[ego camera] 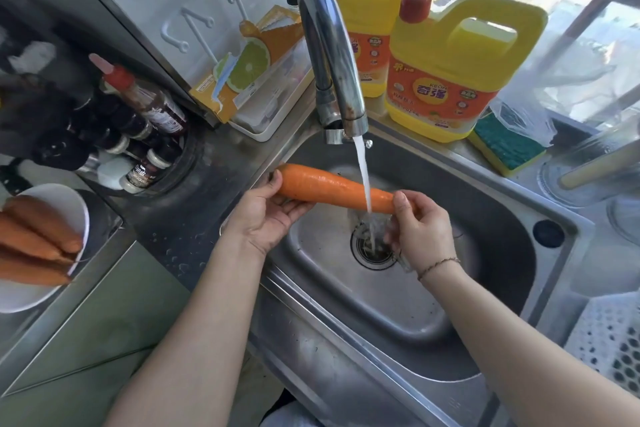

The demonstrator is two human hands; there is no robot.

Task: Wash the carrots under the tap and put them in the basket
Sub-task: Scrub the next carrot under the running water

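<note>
- The carrot (pixel 329 188) lies level over the sink (pixel 398 302), so the tap (pixel 329 55) stream strikes near its thin end.
- The left hand (pixel 266 215) clasps the thick end; the right hand (pixel 420 229) pinches the tip, likely for turning it.
- More carrots (pixel 33 243) wait in a white bowl (pixel 74 198) on the tabletop (pixel 194 218); the basket (pixel 613 343) sits right.

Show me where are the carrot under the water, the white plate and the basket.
carrot (pixel 325 188), head view, middle of its body
white plate (pixel 78 204), head view, bare right rim
basket (pixel 609 336), head view, perforated white wall
</note>
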